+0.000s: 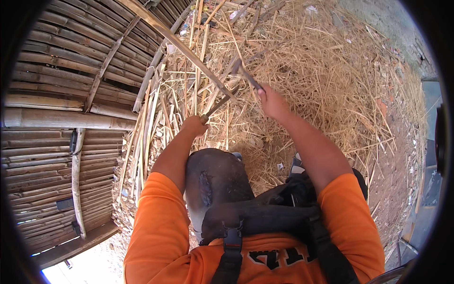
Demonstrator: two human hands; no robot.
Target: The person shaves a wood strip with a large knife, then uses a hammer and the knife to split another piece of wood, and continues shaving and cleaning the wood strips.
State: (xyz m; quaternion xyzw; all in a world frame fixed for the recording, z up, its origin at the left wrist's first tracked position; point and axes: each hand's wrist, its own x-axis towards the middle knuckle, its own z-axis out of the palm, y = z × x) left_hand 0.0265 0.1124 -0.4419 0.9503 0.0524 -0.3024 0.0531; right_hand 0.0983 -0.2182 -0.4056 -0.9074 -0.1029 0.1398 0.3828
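My left hand (193,126) is wrapped round the short handle of a knife (216,108), whose narrow dark blade points up and to the right. The blade's far part lies at the lower end of a long bamboo pole (196,59) that slants in from the upper left; whether the two touch, I cannot tell. In my right hand (274,103), closed with the thumb along it, is a dark, narrow stick-like tool (250,77) slanting up and to the left. Its exact kind is unclear. Both hands are held apart above the straw, in front of my bent knee.
Dry straw (312,71) and split bamboo strips (150,109) cover much of the ground. At left rises a bamboo-slat wall (52,90) with a thick crossbar. Bare soil (392,189) and grey-blue panels (430,128) lie to the right.
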